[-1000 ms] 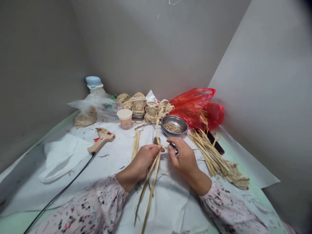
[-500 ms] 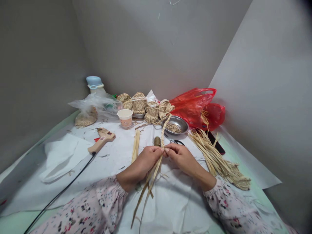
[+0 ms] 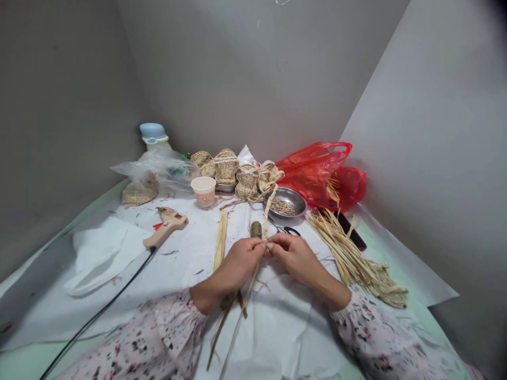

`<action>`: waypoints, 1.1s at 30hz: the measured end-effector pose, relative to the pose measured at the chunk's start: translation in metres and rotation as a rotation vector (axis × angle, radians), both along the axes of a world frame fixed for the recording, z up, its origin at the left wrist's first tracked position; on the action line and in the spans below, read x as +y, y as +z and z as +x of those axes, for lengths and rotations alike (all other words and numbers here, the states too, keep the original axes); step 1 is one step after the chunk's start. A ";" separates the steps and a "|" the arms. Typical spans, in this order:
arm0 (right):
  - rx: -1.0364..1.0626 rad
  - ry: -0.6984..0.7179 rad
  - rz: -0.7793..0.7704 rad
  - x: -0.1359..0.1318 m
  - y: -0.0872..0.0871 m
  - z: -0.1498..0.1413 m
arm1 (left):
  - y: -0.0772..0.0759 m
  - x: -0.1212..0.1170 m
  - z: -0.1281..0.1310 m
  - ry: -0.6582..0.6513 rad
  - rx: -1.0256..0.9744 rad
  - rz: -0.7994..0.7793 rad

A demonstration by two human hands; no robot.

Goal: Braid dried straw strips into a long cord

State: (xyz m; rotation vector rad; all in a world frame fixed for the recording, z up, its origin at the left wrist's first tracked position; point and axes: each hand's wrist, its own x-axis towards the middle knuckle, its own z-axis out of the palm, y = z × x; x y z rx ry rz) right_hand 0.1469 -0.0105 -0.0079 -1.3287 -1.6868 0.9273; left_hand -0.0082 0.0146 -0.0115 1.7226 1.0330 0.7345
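Observation:
My left hand (image 3: 237,261) and my right hand (image 3: 295,255) meet at the middle of the table, both pinched on a braided straw cord (image 3: 269,208). The cord runs up from my fingertips toward the small woven baskets (image 3: 247,182) at the back. Loose straw strips (image 3: 229,327) hang down from the pinch, under my left wrist. A small brown spool (image 3: 255,229) stands just beyond my fingers. Scissors (image 3: 287,230) lie right behind my right hand.
A glue gun (image 3: 165,227) with a black cord lies at the left. A paper cup (image 3: 203,191), a metal bowl (image 3: 291,198), a red plastic bag (image 3: 320,174) and a clear bag (image 3: 158,169) line the back. A straw bundle (image 3: 352,258) lies right, over a dark phone (image 3: 352,232).
My right hand has let go of the scissors, moved left and joined my left hand on the braid. The hanging strips have swung left.

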 end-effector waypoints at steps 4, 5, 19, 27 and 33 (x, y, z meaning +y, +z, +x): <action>-0.089 -0.007 0.056 -0.002 0.001 -0.001 | 0.001 -0.001 -0.001 -0.004 0.131 0.077; -0.123 -0.024 0.069 -0.003 0.001 -0.001 | 0.001 -0.002 -0.001 0.000 0.177 0.097; -0.309 -0.154 0.167 -0.006 -0.003 -0.006 | 0.013 -0.014 0.000 0.081 0.617 0.410; -0.232 -0.201 0.090 -0.004 -0.003 -0.006 | 0.023 -0.019 0.001 0.122 0.696 0.458; -0.088 -0.203 0.059 -0.003 -0.008 -0.007 | 0.025 -0.028 0.007 0.051 0.762 0.425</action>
